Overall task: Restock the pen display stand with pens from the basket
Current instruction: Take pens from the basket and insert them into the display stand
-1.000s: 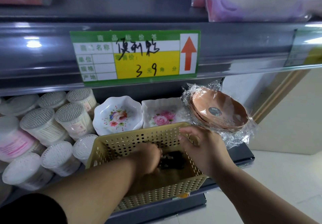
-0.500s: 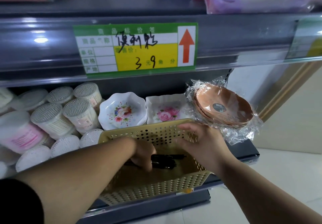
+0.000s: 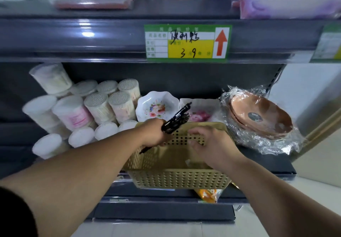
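A tan perforated basket sits on the lower shelf at the centre. My left hand grips a bundle of black pens and holds it above the basket's far left corner, tips pointing up and right. My right hand hovers over the basket's right side with its fingers loosely curled and nothing in them. The basket's inside looks bare where it shows. No pen display stand is in view.
Tubs of cotton swabs crowd the shelf's left. Flowered white dishes stand behind the basket, and wrapped brown bowls lie to its right. A price tag hangs on the shelf edge above. An orange packet sits below.
My left hand has lifted the bundle of black pens out of the basket. My right hand has let go of the far rim. The view has shifted left and down.
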